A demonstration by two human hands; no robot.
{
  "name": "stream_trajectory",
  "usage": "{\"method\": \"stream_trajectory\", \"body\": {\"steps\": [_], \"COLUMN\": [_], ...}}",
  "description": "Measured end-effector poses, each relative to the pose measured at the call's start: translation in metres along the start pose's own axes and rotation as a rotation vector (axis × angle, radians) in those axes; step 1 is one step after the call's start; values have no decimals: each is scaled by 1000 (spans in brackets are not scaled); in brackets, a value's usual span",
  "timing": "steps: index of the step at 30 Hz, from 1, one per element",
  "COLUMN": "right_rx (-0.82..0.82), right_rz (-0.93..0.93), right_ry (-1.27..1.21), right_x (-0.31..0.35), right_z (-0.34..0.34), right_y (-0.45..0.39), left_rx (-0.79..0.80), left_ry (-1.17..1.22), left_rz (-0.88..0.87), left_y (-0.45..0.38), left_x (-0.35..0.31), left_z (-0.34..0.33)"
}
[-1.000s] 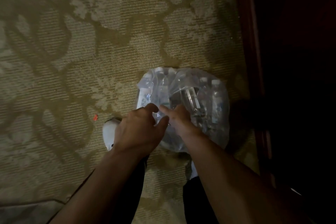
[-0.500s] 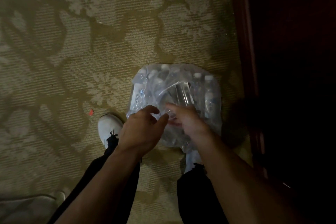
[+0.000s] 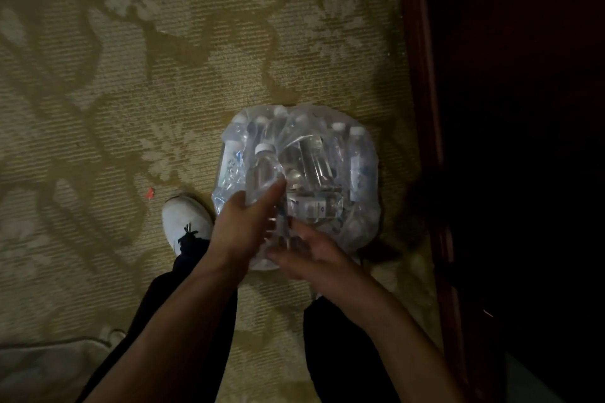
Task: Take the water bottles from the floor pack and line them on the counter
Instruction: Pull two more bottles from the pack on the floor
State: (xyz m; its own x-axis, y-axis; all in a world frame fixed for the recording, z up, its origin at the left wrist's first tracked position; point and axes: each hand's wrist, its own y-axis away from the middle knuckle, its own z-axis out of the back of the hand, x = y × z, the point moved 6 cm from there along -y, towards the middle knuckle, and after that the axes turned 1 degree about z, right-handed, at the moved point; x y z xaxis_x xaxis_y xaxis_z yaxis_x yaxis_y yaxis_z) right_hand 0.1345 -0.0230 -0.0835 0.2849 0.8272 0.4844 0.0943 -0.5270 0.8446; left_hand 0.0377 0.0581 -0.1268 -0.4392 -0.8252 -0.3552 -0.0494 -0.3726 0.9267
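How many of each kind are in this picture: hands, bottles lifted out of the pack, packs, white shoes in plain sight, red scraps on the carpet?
Left hand, right hand: 2
Lifted bottle: 1
Pack: 1
White shoe: 1
Red scrap: 1
Total: 6

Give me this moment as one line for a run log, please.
stage: bottle leaving pack | left hand: grips water bottle | right hand: under bottle base, grip unclear | pack: on carpet, bottles inside | counter: not visible
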Motion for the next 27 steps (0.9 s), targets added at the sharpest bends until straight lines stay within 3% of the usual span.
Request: {"method": "stream_trajectory", "body": {"steps": [2,6,10,15,21,27], "right_rx": [-20,-401,-507,-522,-589,-494], "right_rz": [-45,-17,-119,-251,-143,-200], "right_ry": [-99,53,419,561,238,13], "right_x": [-4,-8,-12,-36,-39,-25], "right_z": [14,67,75,61,66,79], "right_y": [-14,-82,-161,-208,-177,-87], "left_rx": [-5,-34,-36,-48,-44,-32], "left_ry": [3,-67,-121,-91,-53,94], "left_rz": [4,-34,-52,-46,-33,53], "left_y": [-3,-9,-12,-21,-16,34], "left_x": [8,13,14,14,15,35], "left_z": [6,17,26,34,34,26]}}
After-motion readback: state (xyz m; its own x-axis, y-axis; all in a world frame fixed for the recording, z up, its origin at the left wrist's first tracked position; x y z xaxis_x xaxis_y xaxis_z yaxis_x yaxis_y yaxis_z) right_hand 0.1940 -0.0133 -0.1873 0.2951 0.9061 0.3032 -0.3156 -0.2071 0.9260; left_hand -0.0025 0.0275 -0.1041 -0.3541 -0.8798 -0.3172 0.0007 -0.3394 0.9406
